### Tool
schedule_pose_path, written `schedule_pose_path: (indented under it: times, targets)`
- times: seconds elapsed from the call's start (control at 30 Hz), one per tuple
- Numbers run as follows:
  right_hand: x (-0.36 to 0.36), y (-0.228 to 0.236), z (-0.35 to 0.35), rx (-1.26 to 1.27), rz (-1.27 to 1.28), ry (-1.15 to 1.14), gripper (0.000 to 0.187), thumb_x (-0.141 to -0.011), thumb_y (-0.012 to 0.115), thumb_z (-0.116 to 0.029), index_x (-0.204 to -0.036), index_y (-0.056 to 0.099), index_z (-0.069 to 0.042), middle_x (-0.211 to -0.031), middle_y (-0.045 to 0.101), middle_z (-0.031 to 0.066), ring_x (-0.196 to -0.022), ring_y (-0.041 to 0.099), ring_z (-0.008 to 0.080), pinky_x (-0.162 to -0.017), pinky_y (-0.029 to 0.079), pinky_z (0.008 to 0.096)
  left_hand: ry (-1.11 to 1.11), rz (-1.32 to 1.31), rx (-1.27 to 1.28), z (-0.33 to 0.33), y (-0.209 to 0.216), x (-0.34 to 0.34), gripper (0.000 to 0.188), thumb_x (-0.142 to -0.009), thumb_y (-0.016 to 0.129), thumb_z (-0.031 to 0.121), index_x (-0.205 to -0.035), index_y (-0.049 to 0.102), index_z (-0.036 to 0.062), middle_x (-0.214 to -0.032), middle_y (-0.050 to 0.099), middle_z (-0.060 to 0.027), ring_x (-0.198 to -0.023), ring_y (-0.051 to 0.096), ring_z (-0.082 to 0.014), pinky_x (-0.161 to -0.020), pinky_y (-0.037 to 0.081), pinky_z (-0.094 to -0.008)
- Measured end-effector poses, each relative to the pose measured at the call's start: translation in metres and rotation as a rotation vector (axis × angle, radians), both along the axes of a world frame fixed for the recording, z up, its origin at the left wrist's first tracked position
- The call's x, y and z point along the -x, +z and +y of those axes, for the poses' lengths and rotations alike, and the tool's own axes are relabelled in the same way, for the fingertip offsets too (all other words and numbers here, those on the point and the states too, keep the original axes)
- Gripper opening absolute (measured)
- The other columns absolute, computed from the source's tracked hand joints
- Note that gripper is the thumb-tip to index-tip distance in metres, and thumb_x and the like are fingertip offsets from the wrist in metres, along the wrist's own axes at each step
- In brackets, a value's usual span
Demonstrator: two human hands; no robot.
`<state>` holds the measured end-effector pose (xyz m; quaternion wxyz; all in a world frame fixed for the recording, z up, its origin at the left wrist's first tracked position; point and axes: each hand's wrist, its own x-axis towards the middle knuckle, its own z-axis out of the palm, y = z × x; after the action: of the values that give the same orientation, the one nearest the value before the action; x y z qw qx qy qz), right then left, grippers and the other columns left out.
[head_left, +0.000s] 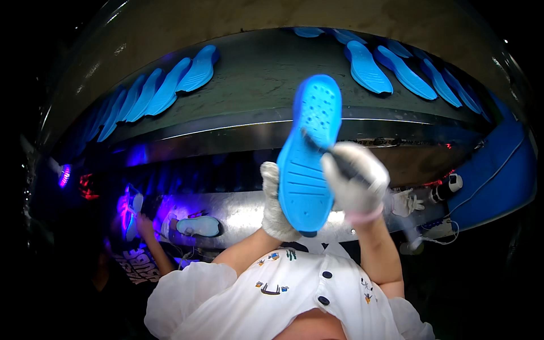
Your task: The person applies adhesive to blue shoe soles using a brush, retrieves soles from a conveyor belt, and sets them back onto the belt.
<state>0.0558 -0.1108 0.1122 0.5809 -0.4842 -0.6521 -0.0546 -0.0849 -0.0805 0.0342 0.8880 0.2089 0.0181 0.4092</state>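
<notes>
A bright blue shoe sole [307, 175] is held up in front of me, with small holes at its far end and cross grooves lower down. My left hand [275, 207], in a white glove, grips its left edge near the lower end. My gloved right hand [362, 175] is closed round a dark brush [347, 166], slightly blurred. The brush tip lies against the middle of the sole, just below the holes. Part of the left hand's fingers is hidden behind the sole.
A dark conveyor belt [260, 79] runs across beyond my hands, with rows of blue soles [198, 69] left and more soles [369, 68] right. A metal shelf [238, 207] lies below, holding a pale sole [198, 226] and white gloves [405, 202]. At left another person's hand [145, 226] works under purple light.
</notes>
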Motion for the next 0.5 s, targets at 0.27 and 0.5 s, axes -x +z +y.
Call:
schedule_pose_path:
  times: [0.27, 0.5]
  targets:
    - [0.000, -0.017, -0.018, 0.110, 0.065, -0.143, 0.020, -0.079, 0.082, -0.002, -0.098, 0.074, -0.005, -0.085, 0.072, 0.0115, -0.071, 0.072, 0.0237, -0.066, 0.059, 0.0320, 0.035, 0.177, 0.092, -0.009, -0.002, -0.001, 0.111, -0.074, 0.055, 0.093, -0.141, 0.052, 0.0046, -0.121, 0.067, -0.0194, -0.108, 0.069, -0.0313, -0.096, 0.059, -0.0463]
    - [0.003, -0.020, -0.029, 0.159, 0.405, 0.186, 0.024, -0.080, 0.079, 0.005, -0.103, 0.074, -0.002, -0.081, 0.071, 0.0040, -0.066, 0.066, 0.0092, -0.063, 0.055, 0.0257, -0.001, 0.074, 0.027, -0.011, 0.002, 0.000, 0.116, -0.076, 0.051, 0.093, -0.152, 0.041, 0.0057, -0.138, 0.060, -0.0184, -0.117, 0.065, -0.0354, -0.100, 0.057, -0.0484]
